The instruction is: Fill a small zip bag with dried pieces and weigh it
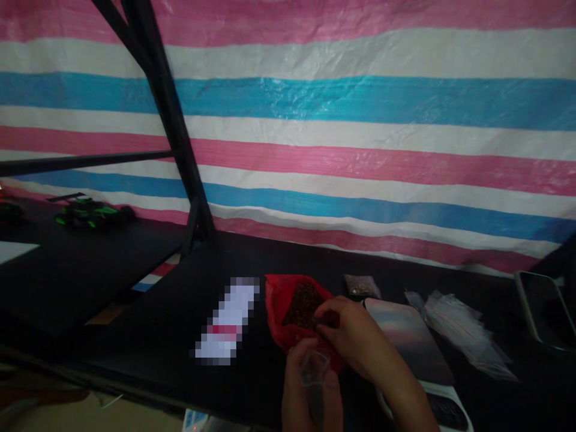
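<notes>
**Hands at the red bag, one small pouch filled**

The right hand (348, 336) reached into the mouth of a red bag (288, 312) on the bench (135, 312), its grip closed to a pinch among the dark seeds (302, 307) heaped inside; whether it had hold of any could not be told. Just below, the left hand (306, 384) gripped a small clear pouch (315, 369), fingers wrapped round it and its mouth turned up toward the bag. The pouch looked empty or nearly so.

Judging from the bench, the filling was at an early stage: one small filled pouch (361, 285) of dark seeds lay behind the hands, while a loose pile of clear pouches (463, 327), too many and too overlapped to count, waited at the right. Between them sat one flat scale (411, 342) with a shiny top. One blurred white label (229, 321) lay left of the bag. One tray (544, 312) showed at the far right edge, and one green-and-black toy car (87, 214) stood well apart on the left bench. A striped tarp (360, 102) hung behind.
</notes>
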A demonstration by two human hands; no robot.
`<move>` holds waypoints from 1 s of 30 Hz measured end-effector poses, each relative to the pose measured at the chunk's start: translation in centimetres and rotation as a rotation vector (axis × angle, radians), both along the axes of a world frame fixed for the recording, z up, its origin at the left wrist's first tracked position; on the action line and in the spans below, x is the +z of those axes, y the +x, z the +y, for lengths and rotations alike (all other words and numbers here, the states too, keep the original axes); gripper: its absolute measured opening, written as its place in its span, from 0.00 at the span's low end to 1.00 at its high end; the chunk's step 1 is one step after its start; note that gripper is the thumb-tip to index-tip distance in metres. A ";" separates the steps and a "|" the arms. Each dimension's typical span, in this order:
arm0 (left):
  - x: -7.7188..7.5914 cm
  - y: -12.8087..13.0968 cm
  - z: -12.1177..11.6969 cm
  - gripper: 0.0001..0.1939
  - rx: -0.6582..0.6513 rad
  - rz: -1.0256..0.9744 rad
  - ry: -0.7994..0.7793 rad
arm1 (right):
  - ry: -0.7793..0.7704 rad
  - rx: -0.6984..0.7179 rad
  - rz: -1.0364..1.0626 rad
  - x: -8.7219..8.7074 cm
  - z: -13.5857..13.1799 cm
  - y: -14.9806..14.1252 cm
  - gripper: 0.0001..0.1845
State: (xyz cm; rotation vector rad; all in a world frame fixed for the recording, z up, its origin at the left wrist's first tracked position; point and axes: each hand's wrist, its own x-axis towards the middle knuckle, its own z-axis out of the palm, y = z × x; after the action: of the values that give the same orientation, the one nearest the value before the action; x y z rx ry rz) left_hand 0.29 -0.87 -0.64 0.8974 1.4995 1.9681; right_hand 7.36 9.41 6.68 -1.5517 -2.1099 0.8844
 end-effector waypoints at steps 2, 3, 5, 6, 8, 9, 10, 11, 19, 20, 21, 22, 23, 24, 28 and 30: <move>0.4 -0.2 0.4 0.24 0.023 -0.044 0.002 | -0.035 0.010 0.037 0.1 0.0 -0.2 0.16; 0.6 -0.3 0.5 0.24 0.031 -0.067 0.007 | -0.044 0.018 0.056 0.2 0.0 -0.2 0.17; 1.0 -0.5 0.7 0.25 0.027 -0.120 0.031 | -0.050 0.046 0.103 0.3 0.0 -0.1 0.17; 1.2 -0.6 0.8 0.25 0.019 -0.146 0.044 | -0.054 0.061 0.131 0.3 -0.1 -0.1 0.17; 1.4 -0.8 0.8 0.25 0.007 -0.188 0.063 | -0.068 0.089 0.190 0.3 -0.2 0.1 0.16; 1.5 -0.9 0.9 0.25 0.003 -0.202 0.071 | -0.083 0.099 0.216 0.3 -0.3 0.2 0.15; 1.6 -1.0 0.9 0.24 -0.001 -0.209 0.080 | -0.102 0.110 0.236 0.3 -0.4 0.3 0.14; 1.6 -1.1 0.9 0.24 -0.006 -0.213 0.090 | -0.123 0.122 0.250 0.4 -0.5 0.3 0.14; 1.8 -2.5 0.7 0.24 0.035 -0.072 0.015 | -0.206 0.131 0.370 0.5 -0.5 0.1 0.07; 1.9 -2.7 0.7 0.25 0.058 -0.034 -0.008 | -0.216 0.125 0.391 0.4 -0.4 0.2 0.07; 1.9 -2.9 0.7 0.26 0.088 0.012 -0.035 | -0.224 0.116 0.410 0.3 -0.2 0.3 0.08; 2.0 -3.1 0.8 0.27 0.121 0.066 -0.060 | -0.229 0.105 0.428 0.2 -0.1 0.5 0.09; 1.9 -3.2 0.9 0.28 0.152 0.125 -0.080 | -0.227 0.093 0.447 0.2 0.0 0.7 0.10; 1.9 -3.4 1.1 0.29 0.178 0.182 -0.091 | -0.225 0.084 0.467 0.2 0.1 0.9 0.11; 1.5 -4.2 1.8 0.34 0.199 0.322 -0.085 | -0.160 0.063 0.573 1.0 0.3 1.3 0.11; 1.4 -4.6 2.2 0.34 0.175 0.338 -0.108 | -0.116 0.042 0.638 1.8 0.2 1.4 0.12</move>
State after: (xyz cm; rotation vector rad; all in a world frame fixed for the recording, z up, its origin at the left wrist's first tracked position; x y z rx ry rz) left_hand -4.31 1.32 0.81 1.1276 1.9124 1.8999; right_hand 8.81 9.65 8.44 -1.0727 -1.6515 1.3238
